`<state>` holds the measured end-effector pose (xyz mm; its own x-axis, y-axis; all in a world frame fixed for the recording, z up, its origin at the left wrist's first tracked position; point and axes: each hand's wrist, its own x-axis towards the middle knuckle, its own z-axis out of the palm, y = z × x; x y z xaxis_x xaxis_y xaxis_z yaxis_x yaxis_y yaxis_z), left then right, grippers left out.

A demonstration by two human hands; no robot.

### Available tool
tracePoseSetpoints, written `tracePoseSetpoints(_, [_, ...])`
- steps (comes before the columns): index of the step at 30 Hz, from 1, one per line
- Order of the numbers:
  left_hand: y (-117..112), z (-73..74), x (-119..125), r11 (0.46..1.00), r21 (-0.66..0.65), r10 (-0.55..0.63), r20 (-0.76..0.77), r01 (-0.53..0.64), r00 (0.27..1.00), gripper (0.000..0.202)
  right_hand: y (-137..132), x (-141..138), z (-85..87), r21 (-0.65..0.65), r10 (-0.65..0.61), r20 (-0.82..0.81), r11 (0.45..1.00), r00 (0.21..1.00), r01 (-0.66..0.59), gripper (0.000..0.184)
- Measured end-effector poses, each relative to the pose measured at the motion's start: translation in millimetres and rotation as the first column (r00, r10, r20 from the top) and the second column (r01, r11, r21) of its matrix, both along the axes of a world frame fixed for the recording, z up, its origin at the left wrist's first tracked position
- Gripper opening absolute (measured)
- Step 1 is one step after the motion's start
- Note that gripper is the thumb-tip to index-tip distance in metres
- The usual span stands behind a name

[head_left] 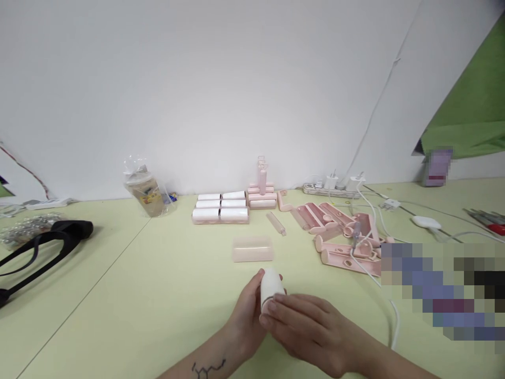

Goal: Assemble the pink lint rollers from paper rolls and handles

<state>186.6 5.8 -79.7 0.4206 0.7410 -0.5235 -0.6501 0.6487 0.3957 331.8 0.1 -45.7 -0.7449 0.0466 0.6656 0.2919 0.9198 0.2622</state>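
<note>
Left forearm (215, 350), bearing a dark line drawing, slants up from the bottom edge, while the right forearm (389, 363) enters from the lower right. Between them, above the near part of the worktop (138, 316), both hands hold a white cylinder (271, 284), tilted with its round end toward the camera. The left hand (246, 318) has its grip wrapped around the side, thumb near the top and fingertips showing beyond. The right hand (311, 326) lies palm inward, its fingers together and pressed to the near end.

Pale green, the worktop shows a thin dark seam running diagonally at left. Just beyond the hands lies a translucent tray (252, 249); to its right, pink shells (347, 258) are heaped beside a white cable (395, 323). A black strap (59, 247) lies at far left. Farther back are white rolls (220, 215), a bagged cup (149, 197) and a power strip (311, 189), against a plain white wall (236, 95). Green cloth (469, 116) hangs at upper right.
</note>
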Motion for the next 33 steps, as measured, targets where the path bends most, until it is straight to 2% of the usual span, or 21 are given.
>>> tracePoseSetpoints(3, [-0.3, -6.8, -2.2, 0.999, -0.021, -0.030, 0.085, 0.032, 0.996, 0.032, 1.5, -3.4, -1.4, -0.019, -0.022, 0.019, 1.000, 1.000, 0.022, 0.024])
tracePoseSetpoints(7, [1.3, -8.8, -2.7, 0.994, -0.076, -0.070, 0.089, 0.077, 0.994, 0.040, 2.9, -6.9, -4.8, 0.028, 0.028, 0.085, 0.999, 0.996, -0.030, 0.029])
tracePoseSetpoints(11, [3.2, 2.8, -3.1, 0.994, -0.070, -0.076, 0.147, 0.087, 0.986, 0.036, 2.2, -14.1, -10.9, 0.023, 0.025, 0.044, 0.999, 0.999, -0.026, 0.025])
tracePoseSetpoints(15, [2.0, 12.9, -4.1, 0.996, -0.050, -0.074, 0.107, 0.079, 0.992, 0.044, -1.9, -20.5, -14.2, 0.031, 0.056, 0.055, 0.998, 0.997, -0.058, 0.017])
tracePoseSetpoints(17, [1.2, 14.5, -4.4, 0.984, -0.120, -0.112, 0.163, 0.133, 0.980, 0.049, -5.2, -19.8, -12.3, -0.075, 0.109, 0.060, 0.992, 0.992, -0.105, 0.018])
tracePoseSetpoints(19, [0.8, 16.6, -5.0, 0.982, -0.156, -0.080, 0.184, 0.109, 0.980, 0.049, -5.5, -15.7, -7.1, -0.293, 0.152, 0.002, 0.945, 0.988, -0.145, 0.030])
tracePoseSetpoints(21, [1.1, 20.9, -6.6, 0.995, -0.102, 0.006, 0.105, 0.005, 0.994, 0.043, 3.2, -8.7, 1.7, -0.472, 0.086, -0.105, 0.872, 0.991, -0.126, 0.035])
tracePoseSetpoints(22, [1.5, 23.6, -7.7, 0.997, -0.057, 0.046, 0.059, -0.043, 0.997, 0.040, 12.6, -4.3, 7.4, -0.513, -0.008, -0.150, 0.855, 0.989, -0.071, 0.032])
tracePoseSetpoints(24, [2.5, 28.5, -10.3, 0.998, 0.025, 0.065, 0.016, -0.065, 0.998, 0.034, 42.2, 5.9, 20.6, -0.546, -0.277, -0.107, 0.819, 0.955, 0.177, 0.020])
tracePoseSetpoints(25, [2.9, 29.9, -11.6, 0.996, 0.061, 0.061, 0.014, -0.061, 0.998, 0.032, 61.4, 11.4, 27.2, -0.555, -0.449, 0.020, 0.738, 0.893, 0.383, 0.019])
tracePoseSetpoints(26, [3.2, 30.6, -12.6, 0.994, 0.097, 0.057, 0.005, -0.058, 0.998, 0.031, 82.2, 17.1, 33.1, -0.533, -0.599, 0.219, 0.587, 0.770, 0.609, 0.020])
tracePoseSetpoints(27, [3.3, 30.3, -13.4, 0.989, 0.138, 0.061, -0.022, -0.057, 0.998, 0.032, 103.3, 22.7, 37.7, -0.517, -0.665, 0.284, 0.500, 0.690, 0.695, 0.022])
tracePoseSetpoints(30, [2.8, 26.5, -13.9, 0.970, 0.238, 0.079, -0.131, -0.046, 0.988, 0.036, 158.0, 38.3, 39.9, -0.455, -0.771, 0.423, 0.274, 0.476, 0.847, 0.021])
tracePoseSetpoints(33, [3.0, 23.9, -13.3, 0.957, 0.284, 0.115, -0.192, -0.057, 0.975, 0.037, 187.1, 48.7, 27.3, -0.391, -0.793, 0.524, 0.099, 0.310, 0.915, 0.024])
